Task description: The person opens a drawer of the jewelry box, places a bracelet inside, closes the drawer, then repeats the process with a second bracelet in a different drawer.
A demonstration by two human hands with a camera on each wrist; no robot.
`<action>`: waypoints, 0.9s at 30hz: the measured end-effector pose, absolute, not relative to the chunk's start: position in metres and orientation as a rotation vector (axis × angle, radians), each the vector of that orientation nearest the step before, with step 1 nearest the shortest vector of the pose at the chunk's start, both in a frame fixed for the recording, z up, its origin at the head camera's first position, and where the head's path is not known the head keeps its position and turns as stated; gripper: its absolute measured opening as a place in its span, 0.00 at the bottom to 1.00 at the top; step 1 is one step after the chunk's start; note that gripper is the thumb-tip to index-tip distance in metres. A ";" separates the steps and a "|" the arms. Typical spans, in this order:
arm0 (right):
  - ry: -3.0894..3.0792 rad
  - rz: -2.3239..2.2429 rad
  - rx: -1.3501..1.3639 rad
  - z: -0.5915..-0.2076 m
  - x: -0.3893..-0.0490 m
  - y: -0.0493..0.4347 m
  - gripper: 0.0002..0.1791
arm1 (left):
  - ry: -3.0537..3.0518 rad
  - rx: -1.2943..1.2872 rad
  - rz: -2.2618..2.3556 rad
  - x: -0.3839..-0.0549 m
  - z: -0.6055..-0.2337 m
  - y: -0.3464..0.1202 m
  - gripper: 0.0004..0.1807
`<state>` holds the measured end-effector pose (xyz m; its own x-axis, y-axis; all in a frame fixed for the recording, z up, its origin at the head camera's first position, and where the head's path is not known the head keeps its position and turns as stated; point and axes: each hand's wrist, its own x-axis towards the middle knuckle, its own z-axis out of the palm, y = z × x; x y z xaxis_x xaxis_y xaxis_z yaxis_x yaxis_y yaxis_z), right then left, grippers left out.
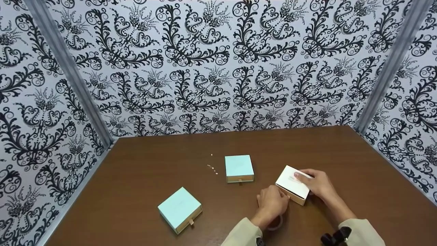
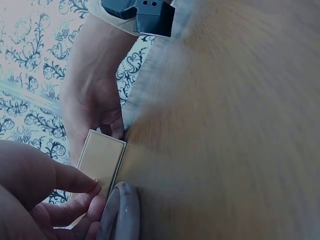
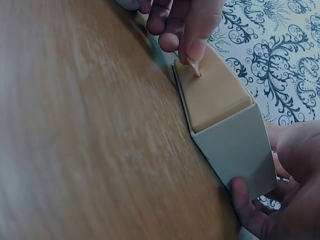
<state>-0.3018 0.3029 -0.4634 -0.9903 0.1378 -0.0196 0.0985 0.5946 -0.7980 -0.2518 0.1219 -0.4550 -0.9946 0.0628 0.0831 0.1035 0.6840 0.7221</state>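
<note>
My right hand (image 1: 319,184) grips a white drawer box (image 1: 290,181) by its outer sleeve, thumb on top, at the right of the table. At the near side of that box, my left hand (image 1: 272,202) pinches a small ribbon tab (image 3: 195,68) on the tan drawer front (image 3: 215,92). In the right wrist view the drawer front sits at the sleeve's end. Beneath the left wrist, partly hidden, lies a pale ring-shaped object (image 2: 129,215).
Two light-blue drawer boxes stand on the brown table (image 1: 143,160): one box (image 1: 239,165) near the middle, the other box (image 1: 180,208) further left and turned at an angle. Small white bits (image 1: 213,167) lie beside the middle box. Patterned walls (image 1: 205,68) enclose the table.
</note>
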 end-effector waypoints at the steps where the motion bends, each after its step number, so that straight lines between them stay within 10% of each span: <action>1: -2.765 1.387 -0.210 -0.464 -0.302 0.303 0.31 | -2.834 -0.138 -1.215 -0.252 -0.455 0.122 0.25; 27: -2.805 1.274 -0.174 -0.463 -0.302 0.305 0.35 | -2.856 -0.206 -1.119 -0.250 -0.457 0.114 0.33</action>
<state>-0.3020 0.3050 -0.4630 -0.9921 0.1256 0.0041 0.0796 0.6528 -0.7533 -0.2501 0.1138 -0.4570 -0.9888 0.0996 0.1112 0.1487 0.7265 0.6709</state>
